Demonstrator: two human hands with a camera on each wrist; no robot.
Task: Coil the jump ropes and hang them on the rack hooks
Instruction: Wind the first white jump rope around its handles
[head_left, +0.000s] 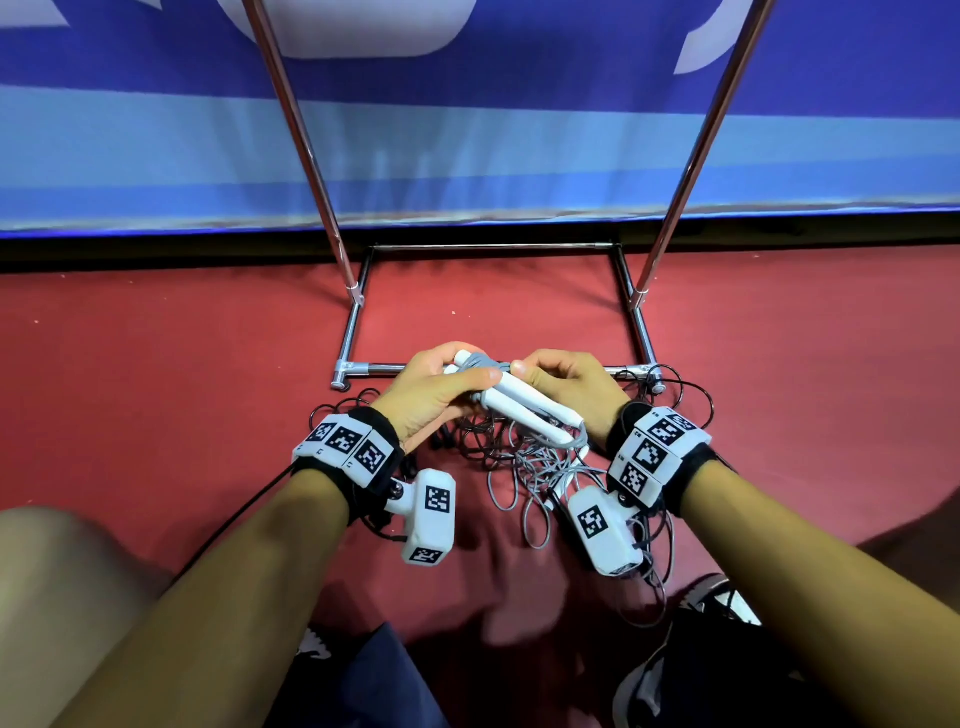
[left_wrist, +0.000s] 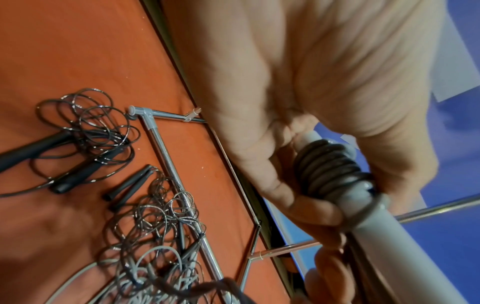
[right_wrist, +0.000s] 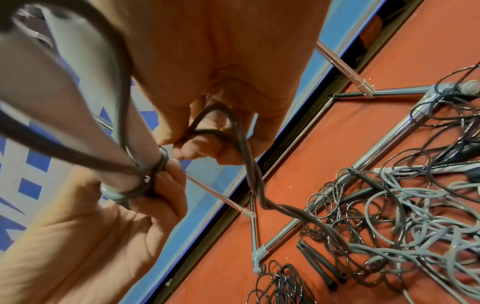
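A sports hall: red floor (head_left: 156, 364), blue padded wall (head_left: 467, 156), chrome rack (head_left: 644, 291), tangled jump ropes (head_left: 524, 457)

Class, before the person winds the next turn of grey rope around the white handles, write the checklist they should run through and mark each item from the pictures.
1. Left hand grips both white handles together: ok.
2. Earlier turns sit tight, side by side on the handles: ok.
3. Right hand pinches the grey rope near the wraps: ok.
4. Loose grey rope on the floor runs free: not ok, it lies mixed with the black ropes.
5. Rope clear of the rack base: not ok, black loops lie over its front bar.
6. Rack hooks free: cannot tell, out of view.
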